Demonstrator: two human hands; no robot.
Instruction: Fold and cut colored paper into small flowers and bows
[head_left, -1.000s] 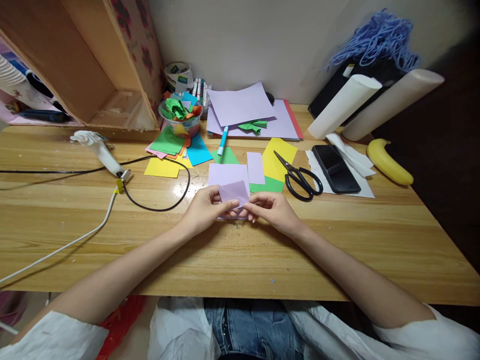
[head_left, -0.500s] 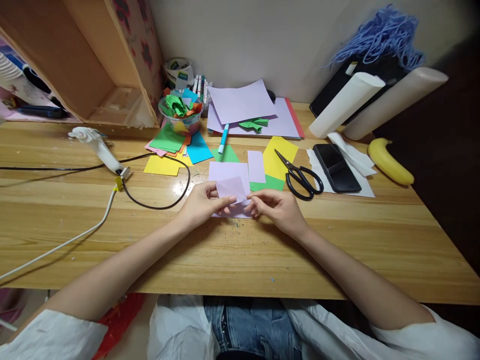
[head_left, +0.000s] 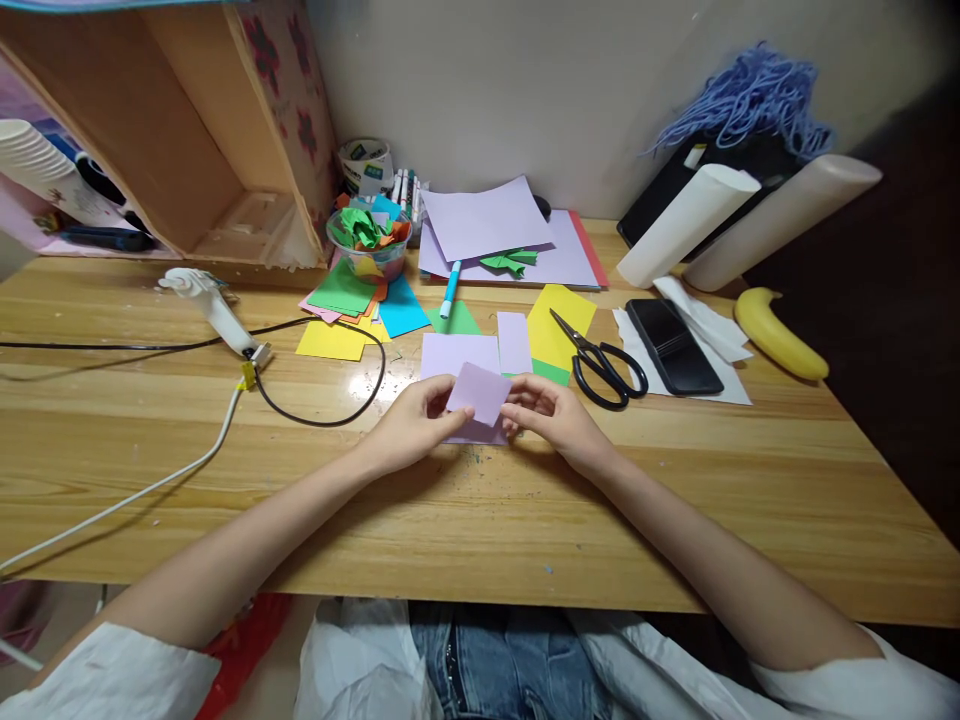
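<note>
A small lilac piece of paper (head_left: 480, 393) is raised above the table between my two hands. My left hand (head_left: 420, 420) pinches its lower left part, thumb in front. At its right edge, my right hand (head_left: 551, 412) has thumb and fingers closed on the paper. Under it lie larger lilac sheets (head_left: 454, 352), partly covered by my hands. A narrow lilac strip (head_left: 514, 342) rests behind, beside a yellow sheet (head_left: 555, 325) and a green piece (head_left: 551, 373). Black-handled scissors (head_left: 600, 365) lie to the right of my right hand, blades slightly apart.
Behind are a blue marker (head_left: 450, 290), a tub of paper scraps (head_left: 371, 250) and stacked lilac sheets (head_left: 487, 220). To the right lie a phone (head_left: 675, 345) and a banana (head_left: 780, 335). A black cable (head_left: 382, 365) loops at left near a white glue gun (head_left: 214, 315).
The small lilac paper has been turned and tilted more upright. My right hand has come up to its right edge. The whole view has shifted slightly.
</note>
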